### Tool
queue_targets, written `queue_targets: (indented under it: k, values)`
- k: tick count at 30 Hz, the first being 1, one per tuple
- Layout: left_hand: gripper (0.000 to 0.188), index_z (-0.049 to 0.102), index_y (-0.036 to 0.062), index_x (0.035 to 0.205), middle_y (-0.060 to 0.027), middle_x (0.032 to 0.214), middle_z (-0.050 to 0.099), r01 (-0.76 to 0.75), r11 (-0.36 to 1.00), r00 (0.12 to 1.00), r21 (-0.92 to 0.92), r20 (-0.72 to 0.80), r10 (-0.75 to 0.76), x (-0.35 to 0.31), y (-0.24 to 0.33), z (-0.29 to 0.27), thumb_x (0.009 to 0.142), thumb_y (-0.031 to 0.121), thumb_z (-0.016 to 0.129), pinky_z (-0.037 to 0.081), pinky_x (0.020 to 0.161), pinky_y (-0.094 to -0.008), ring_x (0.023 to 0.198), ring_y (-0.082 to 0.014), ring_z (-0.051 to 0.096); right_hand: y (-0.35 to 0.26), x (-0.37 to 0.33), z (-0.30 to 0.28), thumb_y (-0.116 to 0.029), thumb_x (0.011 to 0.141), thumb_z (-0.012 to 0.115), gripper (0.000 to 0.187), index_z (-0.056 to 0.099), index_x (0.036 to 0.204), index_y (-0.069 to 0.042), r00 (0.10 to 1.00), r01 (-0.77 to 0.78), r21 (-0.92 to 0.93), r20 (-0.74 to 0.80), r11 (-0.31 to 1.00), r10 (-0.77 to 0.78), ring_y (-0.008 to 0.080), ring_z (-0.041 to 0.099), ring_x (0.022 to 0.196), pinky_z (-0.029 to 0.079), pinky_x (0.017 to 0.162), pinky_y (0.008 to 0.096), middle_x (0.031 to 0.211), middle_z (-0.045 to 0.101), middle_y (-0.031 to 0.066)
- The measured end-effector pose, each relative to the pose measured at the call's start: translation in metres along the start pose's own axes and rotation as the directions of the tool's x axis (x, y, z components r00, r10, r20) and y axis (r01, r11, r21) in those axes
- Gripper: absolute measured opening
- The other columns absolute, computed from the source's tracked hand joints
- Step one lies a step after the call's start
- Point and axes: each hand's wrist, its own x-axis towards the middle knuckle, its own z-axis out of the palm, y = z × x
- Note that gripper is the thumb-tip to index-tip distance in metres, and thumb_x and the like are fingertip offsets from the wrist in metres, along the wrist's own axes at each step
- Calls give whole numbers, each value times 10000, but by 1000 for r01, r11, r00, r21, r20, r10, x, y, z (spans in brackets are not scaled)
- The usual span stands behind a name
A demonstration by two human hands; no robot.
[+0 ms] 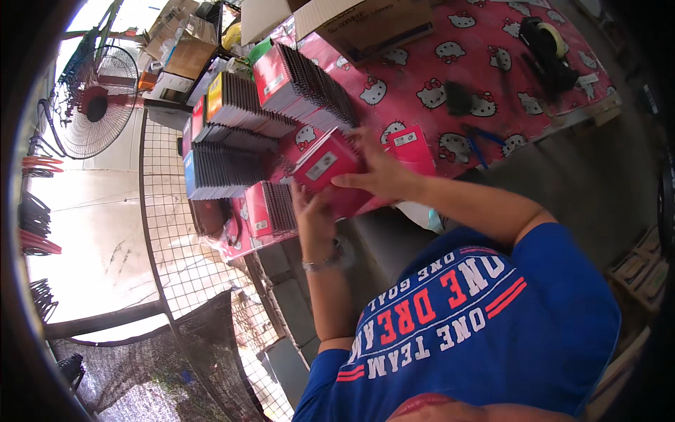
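Between my two hands is a small bundle of red notebooks (325,166), tilted above the near edge of the table. My left hand (315,212) grips its lower left side, with the fingers partly hidden. From the right, my right hand (378,172) closes around the bundle, the thumb lying on the front cover. Beside that hand, another red notebook (411,149) lies flat on the table. A short row of red spiral notebooks (271,209) stands just left of my left hand. Farther back are longer rows of red (299,83), yellow (246,105) and blue (223,169) spiral notebooks.
A pink cloth with cartoon cats (394,84) covers the table. An open cardboard box (376,32) stands at the back. Pliers with blue handles (479,146) and a black tape dispenser (550,53) lie to the right. A fan (95,105) stands at the far left, near a wire grid (176,183).
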Motion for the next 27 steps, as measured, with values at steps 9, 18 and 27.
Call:
queue_targets:
  k: [9,18,27]
  values:
    - [808,278,101,1447,-129,1323,490,-44,995,952,-91,299,69,17,-108,81,713,-149,505,514,949,-368,1200,-241,535,16,-32,-139,-202,705,844,860,366,1407,-60,987,75,-174,156,982,-48,246,546,1204,436,1010,388,1304,539,134]
    - [513,434,3,1340,-87,1269,570,-86,983,929,164,369,19,17,-155,55,856,-69,586,434,1004,-340,1171,-182,540,69,-45,-164,-205,714,808,868,334,1420,-32,926,262,-525,372,810,-59,288,566,1188,451,995,376,1296,553,186]
    - [477,528,-3,1242,-99,1136,644,-91,988,984,129,163,69,18,29,-27,789,30,673,523,887,-345,1002,-208,646,-66,45,-27,-630,726,730,985,432,1364,59,931,188,-146,342,971,-129,308,628,1082,492,918,396,1231,591,248]
